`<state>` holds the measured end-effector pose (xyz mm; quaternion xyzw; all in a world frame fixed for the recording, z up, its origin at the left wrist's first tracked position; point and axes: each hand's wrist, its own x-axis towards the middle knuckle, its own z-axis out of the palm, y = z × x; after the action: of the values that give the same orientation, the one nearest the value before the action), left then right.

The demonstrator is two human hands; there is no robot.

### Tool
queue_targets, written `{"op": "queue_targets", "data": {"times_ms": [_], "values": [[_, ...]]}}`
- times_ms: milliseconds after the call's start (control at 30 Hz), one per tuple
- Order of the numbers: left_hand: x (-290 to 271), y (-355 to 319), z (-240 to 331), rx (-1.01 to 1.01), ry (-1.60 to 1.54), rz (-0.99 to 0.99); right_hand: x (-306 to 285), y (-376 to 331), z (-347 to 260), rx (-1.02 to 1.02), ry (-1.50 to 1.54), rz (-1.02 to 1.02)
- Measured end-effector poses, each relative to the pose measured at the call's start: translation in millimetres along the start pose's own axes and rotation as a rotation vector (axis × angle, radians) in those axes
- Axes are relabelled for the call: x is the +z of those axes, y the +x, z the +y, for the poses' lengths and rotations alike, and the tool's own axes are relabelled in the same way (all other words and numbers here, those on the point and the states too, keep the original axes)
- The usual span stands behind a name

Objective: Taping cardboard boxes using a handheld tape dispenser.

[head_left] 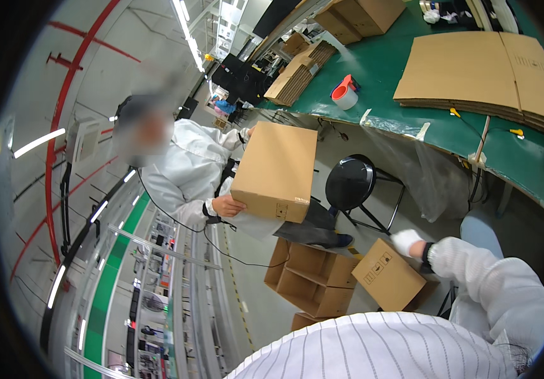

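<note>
My right hand (pixel 406 242), in a white glove with a black band at the wrist, reaches in from the right. It is at the upper edge of a cardboard box (pixel 382 276) with dark printed symbols. I cannot make out how its fingers are bent or whether they grip the box. My left hand is out of view. Beside that box stand open cardboard boxes (pixel 313 278) with an inner divider. Across from me, a co-worker in a white coat holds a larger closed carton (pixel 277 165) in both hands.
A black round stool (pixel 350 179) stands between the boxes and a green workbench (pixel 373 79). Flat cardboard stacks (pixel 455 66) and a red tape dispenser (pixel 346 91) lie on the bench. Clear plastic film (pixel 433 183) hangs off its edge. White striped cloth (pixel 373 347) covers the lower edge.
</note>
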<state>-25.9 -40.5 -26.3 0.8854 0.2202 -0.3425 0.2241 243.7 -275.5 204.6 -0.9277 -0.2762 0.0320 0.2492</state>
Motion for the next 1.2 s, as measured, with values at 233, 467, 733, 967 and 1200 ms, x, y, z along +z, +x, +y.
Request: {"op": "queue_targets", "data": {"times_ms": [233, 467, 733, 967, 1200], "values": [[-4.9, -35.0, 17.5, -0.003, 0.066, 0.047, -90.2, 133.1, -102.9, -0.176, 0.206, 0.11], [-46.0, -61.4, 34.5, -0.057, -0.076, 0.079, -106.3, 198.2, -176.6, -0.175, 0.178, 0.231], [-70.0, -88.3, 71.6, -0.09, -0.279, 0.069, -18.9, 105.7, -127.8, -0.26, 0.014, -0.283], [-65.8, -88.0, 85.2, -0.183, -0.525, 0.224, 32.2, -61.1, -27.4, 0.097, -0.223, -0.697], [-67.3, -76.8, 94.6, -0.259, -0.536, 0.292, 83.6, -125.9, 20.2, 0.347, 0.028, -0.726]]}}
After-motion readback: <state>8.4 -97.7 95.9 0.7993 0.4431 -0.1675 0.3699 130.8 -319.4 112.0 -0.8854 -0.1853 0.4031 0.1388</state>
